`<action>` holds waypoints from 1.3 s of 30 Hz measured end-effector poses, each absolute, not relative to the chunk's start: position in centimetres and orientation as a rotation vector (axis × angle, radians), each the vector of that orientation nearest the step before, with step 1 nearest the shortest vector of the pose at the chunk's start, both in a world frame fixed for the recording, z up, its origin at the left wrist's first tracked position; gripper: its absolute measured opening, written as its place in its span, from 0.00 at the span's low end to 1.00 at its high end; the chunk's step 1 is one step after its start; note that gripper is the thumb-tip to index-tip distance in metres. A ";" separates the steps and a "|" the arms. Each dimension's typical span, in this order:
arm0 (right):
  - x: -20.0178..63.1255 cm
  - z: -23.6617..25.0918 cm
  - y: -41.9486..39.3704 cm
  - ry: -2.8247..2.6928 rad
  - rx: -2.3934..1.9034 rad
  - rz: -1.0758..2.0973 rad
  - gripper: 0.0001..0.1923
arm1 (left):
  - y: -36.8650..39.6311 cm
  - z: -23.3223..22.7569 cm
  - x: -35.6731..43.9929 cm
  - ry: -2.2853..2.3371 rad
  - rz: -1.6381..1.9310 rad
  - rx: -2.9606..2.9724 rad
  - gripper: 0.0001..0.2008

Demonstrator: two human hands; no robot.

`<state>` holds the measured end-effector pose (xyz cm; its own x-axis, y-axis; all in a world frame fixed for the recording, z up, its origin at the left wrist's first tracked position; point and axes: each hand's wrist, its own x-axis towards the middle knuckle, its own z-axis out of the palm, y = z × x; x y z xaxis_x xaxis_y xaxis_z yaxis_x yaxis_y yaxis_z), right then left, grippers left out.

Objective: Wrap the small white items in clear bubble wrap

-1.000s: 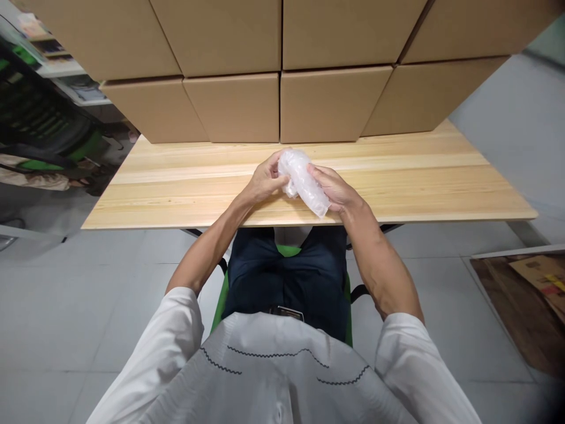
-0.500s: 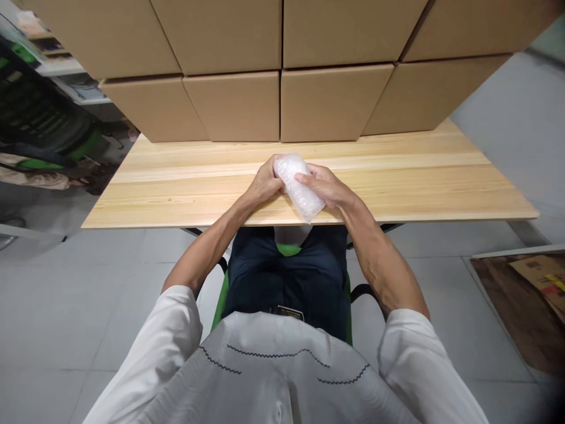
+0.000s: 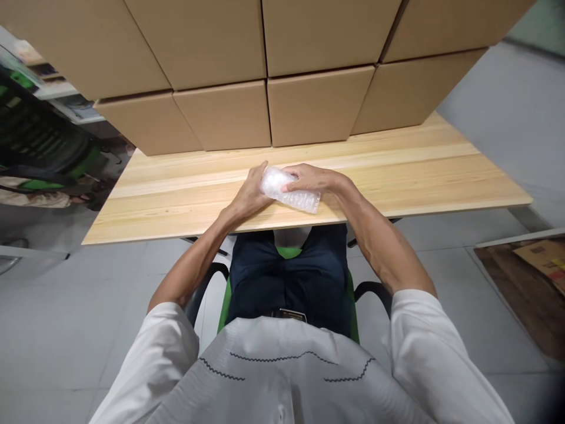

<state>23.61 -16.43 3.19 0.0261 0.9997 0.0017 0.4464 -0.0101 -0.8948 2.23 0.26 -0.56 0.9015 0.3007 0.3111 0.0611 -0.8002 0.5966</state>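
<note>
The worktop (image 3: 419, 171) is a light wooden board with lengthwise grain. Cardboard boxes (image 3: 220, 118) stand in a row of four along its far edge, side by side and touching, with a second tier stacked directly on top. The row spans nearly the full length of the far edge. A roll of bubble wrap (image 3: 289, 191) lies on the worktop near the middle of the near edge. The left hand (image 3: 249, 194) and the right hand (image 3: 311, 176) rest on the worktop at either side of the roll, both touching it.
</note>
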 end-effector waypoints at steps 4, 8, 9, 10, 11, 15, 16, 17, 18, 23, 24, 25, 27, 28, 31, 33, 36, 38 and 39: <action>24.2 3.9 -13.9 -1.533 -1.630 1.021 0.20 | 1.4 0.0 1.0 0.032 0.477 2.766 0.47; 24.6 3.7 -12.9 -1.595 -1.678 0.927 0.21 | 1.0 0.6 0.8 0.062 0.394 2.900 0.39; 24.5 3.6 -13.1 -1.636 -1.702 0.847 0.22 | 0.6 0.7 0.8 0.124 0.391 2.923 0.39; 24.3 3.4 -13.5 -1.672 -1.740 0.739 0.25 | 0.1 0.8 0.7 0.196 0.384 2.948 0.39; 24.0 3.2 -14.1 -1.691 -1.789 0.607 0.28 | -0.5 0.8 0.7 0.270 0.367 2.975 0.40; 21.5 2.5 -16.7 -1.630 -1.901 0.101 0.38 | -3.2 1.1 0.9 0.568 0.324 3.031 0.42; 20.6 2.3 -17.2 -1.639 -1.878 0.048 0.39 | -3.9 1.1 1.0 0.633 0.323 3.023 0.42; 19.7 2.1 -17.5 -1.672 -1.845 0.035 0.40 | -4.4 1.1 1.2 0.690 0.320 3.010 0.42; 18.9 1.7 -17.7 -1.715 -1.812 0.051 0.40 | -4.9 1.0 1.3 0.737 0.317 2.996 0.41; 17.2 -1.0 -17.6 -1.722 -1.765 0.181 0.44 | -6.6 0.5 1.6 0.846 0.353 2.944 0.39; 17.4 -1.5 -17.5 -1.701 -1.755 0.188 0.44 | -6.8 0.5 1.5 0.842 0.362 2.945 0.40; 17.7 -1.9 -17.5 -1.690 -1.741 0.193 0.45 | -7.0 0.4 1.4 0.834 0.366 2.948 0.41; 18.5 -2.5 -17.4 -1.704 -1.706 0.191 0.48 | -7.1 0.4 1.2 0.816 0.365 2.952 0.42; 18.8 -2.6 -17.3 -1.720 -1.690 0.188 0.48 | -7.2 0.4 1.1 0.808 0.364 2.950 0.42; 19.5 -2.6 -17.2 -1.743 -1.660 0.190 0.48 | -7.0 0.2 0.9 0.786 0.379 2.947 0.44; 19.7 -2.5 -17.1 -1.731 -1.667 0.207 0.47 | -6.8 0.0 0.9 0.780 0.398 2.950 0.43; 19.9 -2.3 -17.1 -1.717 -1.693 0.252 0.50 | -6.7 -0.2 0.9 0.777 0.417 2.954 0.40; 20.1 -2.2 -17.2 -1.704 -1.718 0.286 0.51 | -6.7 -0.3 0.9 0.776 0.422 2.958 0.39; 20.2 -2.3 -17.3 -1.694 -1.731 0.303 0.52 | -6.7 -0.3 0.9 0.777 0.422 2.959 0.39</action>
<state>20.19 -17.27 -2.25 0.1228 0.9484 0.2922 0.7884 0.0856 -0.6091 0.95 -6.68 -0.31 0.8361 0.4891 0.2485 0.4745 -0.8721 0.1198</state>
